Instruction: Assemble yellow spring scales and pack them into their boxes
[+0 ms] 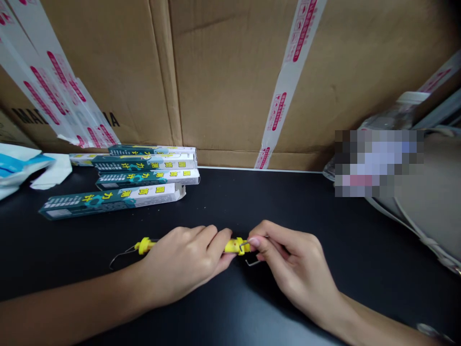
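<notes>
My left hand [185, 259] is wrapped round the tube of a spring scale [232, 246] with yellow end caps, which lies roughly level just above or on the black table. From its left end cap sticks a curved metal hook [117, 257]. At the right end, my right hand [293, 259] pinches a bent metal wire [253, 263] between thumb and fingers. One bent tip of the wire rests against the yellow cap; the other points left below it. The fingers cover most of the tube and the wire's middle.
Several narrow spring scale boxes [115, 199] lie behind my left hand on the black table [223, 202]. White and blue packaging [21, 168] is at far left. A large cardboard box [223, 86] stands behind. At right are a plastic bottle [392, 117] and a grey bag [425, 197].
</notes>
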{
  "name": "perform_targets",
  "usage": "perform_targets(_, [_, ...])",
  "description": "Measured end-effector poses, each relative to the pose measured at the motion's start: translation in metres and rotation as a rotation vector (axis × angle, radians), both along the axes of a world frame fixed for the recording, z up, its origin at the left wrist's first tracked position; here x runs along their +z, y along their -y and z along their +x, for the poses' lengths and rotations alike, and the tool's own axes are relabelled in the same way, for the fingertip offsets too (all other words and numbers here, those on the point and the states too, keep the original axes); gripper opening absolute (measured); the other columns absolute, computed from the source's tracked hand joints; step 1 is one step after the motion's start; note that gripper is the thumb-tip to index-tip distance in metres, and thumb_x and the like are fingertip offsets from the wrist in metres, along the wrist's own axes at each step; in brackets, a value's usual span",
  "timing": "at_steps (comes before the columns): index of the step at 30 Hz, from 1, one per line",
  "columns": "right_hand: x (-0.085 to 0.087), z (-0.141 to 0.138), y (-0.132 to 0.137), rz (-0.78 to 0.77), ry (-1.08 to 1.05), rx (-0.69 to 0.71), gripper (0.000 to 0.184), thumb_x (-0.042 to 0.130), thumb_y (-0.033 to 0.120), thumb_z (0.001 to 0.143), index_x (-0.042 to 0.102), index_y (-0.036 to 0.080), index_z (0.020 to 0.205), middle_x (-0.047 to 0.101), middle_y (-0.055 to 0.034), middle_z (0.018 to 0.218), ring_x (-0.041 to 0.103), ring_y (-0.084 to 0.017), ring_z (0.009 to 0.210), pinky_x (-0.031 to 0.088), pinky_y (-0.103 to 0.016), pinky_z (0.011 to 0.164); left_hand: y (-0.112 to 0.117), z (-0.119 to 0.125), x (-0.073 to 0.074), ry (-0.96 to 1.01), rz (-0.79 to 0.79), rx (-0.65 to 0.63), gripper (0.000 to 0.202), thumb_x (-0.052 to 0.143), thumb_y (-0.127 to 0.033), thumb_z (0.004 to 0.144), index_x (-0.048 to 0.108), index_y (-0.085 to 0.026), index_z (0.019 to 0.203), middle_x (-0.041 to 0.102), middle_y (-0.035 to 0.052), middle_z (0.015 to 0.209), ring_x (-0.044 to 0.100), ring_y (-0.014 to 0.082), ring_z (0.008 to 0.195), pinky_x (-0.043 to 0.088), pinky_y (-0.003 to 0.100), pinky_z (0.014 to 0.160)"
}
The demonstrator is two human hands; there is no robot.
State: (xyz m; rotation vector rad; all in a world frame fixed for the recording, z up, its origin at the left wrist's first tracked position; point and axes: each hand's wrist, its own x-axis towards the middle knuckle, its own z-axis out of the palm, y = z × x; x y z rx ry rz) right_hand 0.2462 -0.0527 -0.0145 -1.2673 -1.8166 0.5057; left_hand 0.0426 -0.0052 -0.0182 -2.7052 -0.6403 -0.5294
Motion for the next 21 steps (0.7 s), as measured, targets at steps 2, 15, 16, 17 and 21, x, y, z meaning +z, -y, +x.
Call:
perform_targets(2, [0.0005,-0.002,0.0,0.047,0.023,-0.006,0.03,0.05,0.023,0.098,0.058,0.018,0.07,0.051,0.0045,0.055,0.044,-0.008,0.046,0.033,-0.02,0.045,0.0006,0.0007,-0.0002,-0.012,0.046,-0.014,0.026,0.039,-0.025,0.103,0.059,-0.01,0.109,0.063,-0.0001,0.07,0.066,0.019,0.055,0.039,0.032,0.041])
perform_targets(15, [-0.004,-0.0051,-0.0001,0.009,0.092,-0.04,0.029,0.049,0.024,0.1,0.056,0.019,0.073,0.052,0.0058,0.055,0.044,-0.008,0.043,0.033,-0.02,0.044,0.0056,0.0024,0.0043,-0.145,0.147,-0.005,0.032,0.047,-0.025,0.1,0.056,0.0,0.119,0.064,0.0025,0.069,0.064,0.0191,0.052,0.04,0.032,0.039])
perform_targets(16, [-0.0039,-0.0055,-0.0001,0.0,0.086,-0.041,0.028,0.048,0.023,0.1,0.055,0.02,0.073,0.052,0.0059,0.055,0.045,-0.008,0.043,0.033,-0.02,0.044,0.0056,0.0025,0.0042,-0.143,0.141,0.002,0.033,0.048,-0.025,0.1,0.054,0.0,0.121,0.065,0.0025,0.07,0.065,0.0192,0.053,0.04,0.032,0.039])
perform_targets(17, [-0.0037,-0.0059,0.0001,-0.01,0.081,-0.039,0.028,0.048,0.022,0.1,0.054,0.02,0.073,0.053,0.0058,0.057,0.046,-0.007,0.044,0.034,-0.019,0.044,0.0055,0.0027,0.004,-0.137,0.131,0.009,0.035,0.049,-0.025,0.1,0.051,0.0,0.124,0.065,0.0023,0.071,0.065,0.0193,0.053,0.04,0.032,0.039])
perform_targets(21, [-0.0022,-0.0076,0.0013,-0.06,0.058,-0.05,0.026,0.046,0.021,0.1,0.053,0.02,0.075,0.054,0.0058,0.058,0.048,-0.007,0.045,0.035,-0.019,0.045,0.006,0.0033,0.0046,-0.099,0.091,0.028,0.02,0.049,-0.025,0.1,0.05,-0.008,0.111,0.061,-0.001,0.066,0.063,0.019,0.049,0.037,0.033,0.036])
